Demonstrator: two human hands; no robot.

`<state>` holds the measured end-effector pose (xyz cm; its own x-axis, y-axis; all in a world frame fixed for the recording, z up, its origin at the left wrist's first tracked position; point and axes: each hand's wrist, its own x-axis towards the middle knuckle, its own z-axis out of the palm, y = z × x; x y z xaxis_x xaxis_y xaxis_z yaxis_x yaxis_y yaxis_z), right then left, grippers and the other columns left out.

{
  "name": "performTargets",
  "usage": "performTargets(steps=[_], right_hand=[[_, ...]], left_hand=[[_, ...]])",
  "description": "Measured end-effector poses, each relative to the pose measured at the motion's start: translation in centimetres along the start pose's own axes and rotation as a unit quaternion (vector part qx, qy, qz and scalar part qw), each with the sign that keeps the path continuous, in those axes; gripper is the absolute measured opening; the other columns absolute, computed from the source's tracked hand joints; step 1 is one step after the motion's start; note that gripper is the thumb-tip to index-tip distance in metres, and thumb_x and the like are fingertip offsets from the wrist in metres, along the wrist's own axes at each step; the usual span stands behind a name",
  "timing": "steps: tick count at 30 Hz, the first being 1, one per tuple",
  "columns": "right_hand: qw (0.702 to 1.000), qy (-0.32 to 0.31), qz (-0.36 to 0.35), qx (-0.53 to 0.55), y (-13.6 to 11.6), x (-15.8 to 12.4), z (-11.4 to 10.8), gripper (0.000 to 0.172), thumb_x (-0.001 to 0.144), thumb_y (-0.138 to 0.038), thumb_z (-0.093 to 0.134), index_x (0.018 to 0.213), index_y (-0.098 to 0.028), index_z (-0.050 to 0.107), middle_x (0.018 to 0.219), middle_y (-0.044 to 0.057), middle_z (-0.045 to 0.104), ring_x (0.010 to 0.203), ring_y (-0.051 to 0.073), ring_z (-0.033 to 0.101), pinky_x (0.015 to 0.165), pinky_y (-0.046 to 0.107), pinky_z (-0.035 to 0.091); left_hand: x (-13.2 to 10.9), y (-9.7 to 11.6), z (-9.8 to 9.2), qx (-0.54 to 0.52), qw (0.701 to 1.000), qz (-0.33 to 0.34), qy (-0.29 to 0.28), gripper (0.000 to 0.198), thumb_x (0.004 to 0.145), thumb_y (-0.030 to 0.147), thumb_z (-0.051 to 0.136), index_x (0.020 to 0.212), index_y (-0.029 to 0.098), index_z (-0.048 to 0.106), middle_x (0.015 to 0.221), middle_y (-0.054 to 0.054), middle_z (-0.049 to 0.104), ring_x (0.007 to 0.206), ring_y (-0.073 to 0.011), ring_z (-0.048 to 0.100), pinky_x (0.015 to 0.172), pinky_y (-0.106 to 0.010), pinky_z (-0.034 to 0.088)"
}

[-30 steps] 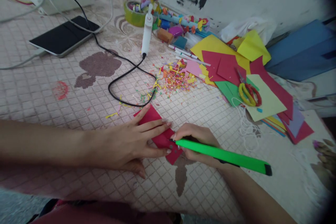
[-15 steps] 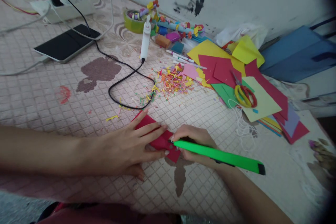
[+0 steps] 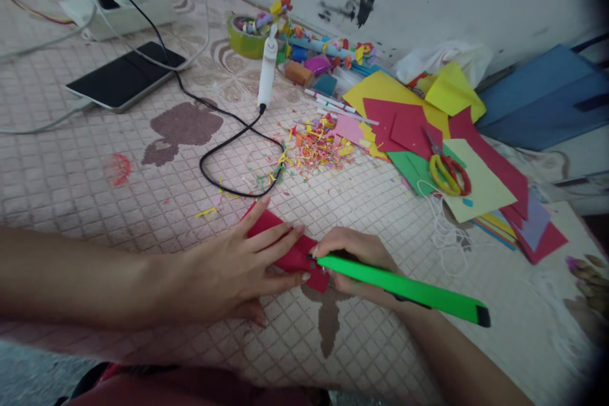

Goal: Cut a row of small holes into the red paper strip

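My left hand (image 3: 238, 260) lies flat with spread fingers, pressing a small sheet of red foam or paper (image 3: 295, 258) onto the quilted cloth. In my right hand (image 3: 361, 254) is a bright green utility knife (image 3: 409, 287) with a black end cap, slanting down to the right. Its dark tip touches the red sheet just beyond my left fingertips. Small holes or marks show on the sheet near the tip; my fingers hide part of it.
Colourful scraps (image 3: 321, 146) lie beyond my hands, beside a looped black cord (image 3: 209, 181) joined to a white glue gun (image 3: 268, 73). To the right are scissors (image 3: 450, 174), coloured sheets (image 3: 480, 193) and white string (image 3: 445, 235). A tablet (image 3: 126, 76) and power strip (image 3: 128, 16) are far left.
The whole view has shifted slightly, so things appear a little further right. The knife's rear end has swung slightly down and right. Both hands keep almost the same pose.
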<state>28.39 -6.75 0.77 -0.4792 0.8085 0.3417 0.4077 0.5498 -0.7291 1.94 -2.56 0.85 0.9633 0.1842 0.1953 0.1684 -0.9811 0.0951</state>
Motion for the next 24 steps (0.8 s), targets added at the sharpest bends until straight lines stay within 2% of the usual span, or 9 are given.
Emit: performTargets(steps=[6,12,24], right_hand=[[1.000,-0.001,0.004,-0.013,-0.5,0.2,0.0,0.027,0.081,-0.004,0.056,0.097,-0.023,0.066,0.084,0.001,0.076,0.074,0.013,0.072,0.067,0.023,0.057],[1.000,0.011,-0.004,-0.008,-0.4,0.4,0.0,0.020,0.084,-0.009,0.059,0.096,-0.021,0.067,0.084,0.002,0.076,0.074,0.013,0.072,0.067,0.022,0.057],[1.000,0.008,0.010,-0.016,-0.5,0.2,-0.2,0.021,0.082,-0.007,0.057,0.094,-0.020,0.068,0.083,0.002,0.077,0.074,0.012,0.073,0.068,0.020,0.056]], left_hand=[[0.0,-0.7,-0.2,-0.011,0.999,0.021,0.022,0.070,0.082,0.063,0.079,0.142,0.033,0.060,0.144,-0.013,0.063,0.133,-0.0308,0.059,0.124,-0.056,0.030],[-0.3,-1.8,0.4,-0.062,0.996,0.054,-0.015,0.072,0.085,0.059,0.078,0.145,0.027,0.056,0.158,-0.013,0.050,0.144,-0.0288,0.050,0.126,-0.048,0.029],[-0.3,-1.0,0.7,-0.046,0.998,0.035,-0.010,0.071,0.083,0.059,0.080,0.143,0.028,0.057,0.154,-0.016,0.054,0.145,-0.0300,0.049,0.125,-0.056,0.028]])
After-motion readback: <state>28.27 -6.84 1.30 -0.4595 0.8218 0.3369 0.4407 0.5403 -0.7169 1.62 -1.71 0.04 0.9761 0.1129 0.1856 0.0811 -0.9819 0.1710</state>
